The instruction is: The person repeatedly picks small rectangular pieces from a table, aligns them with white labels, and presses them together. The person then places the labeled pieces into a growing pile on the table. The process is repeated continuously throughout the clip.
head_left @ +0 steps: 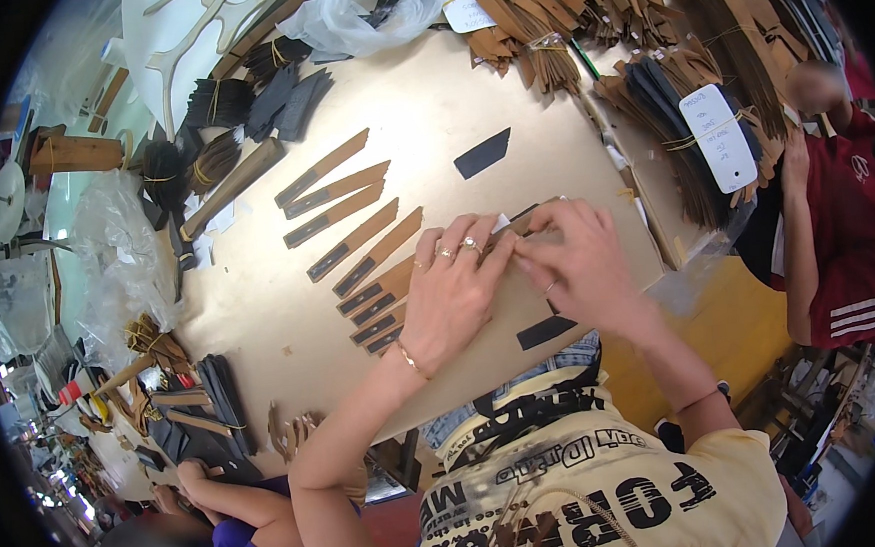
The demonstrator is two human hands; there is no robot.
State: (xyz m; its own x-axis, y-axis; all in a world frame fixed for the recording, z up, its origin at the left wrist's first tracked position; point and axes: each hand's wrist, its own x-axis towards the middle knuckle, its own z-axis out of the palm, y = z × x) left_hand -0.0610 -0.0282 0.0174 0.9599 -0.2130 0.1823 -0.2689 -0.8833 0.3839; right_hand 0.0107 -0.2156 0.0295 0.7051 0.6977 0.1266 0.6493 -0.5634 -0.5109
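My left hand [456, 290] and my right hand [585, 262] meet at the table's near right part, fingers bent and thumbs close together. Both are closed at the fingertips around something small, mostly hidden by the fingers. A small white piece [502, 222] shows at my left fingertips, and a dark edge pokes out just beyond. Left of my hands, several brown leather strips [350, 241] with black pieces on their ends lie in a slanting row; the nearest ones are partly under my left hand. One black slanted piece [483, 154] lies beyond my hands, another black piece [545, 332] below my right hand.
Tied bundles of brown strips [544, 56] and black strips [663, 109] line the far and right sides. A wooden-handled tool [232, 189], dark bundles [217, 101] and plastic bags [367, 15] sit at the left and back. Other people are at the right and lower left.
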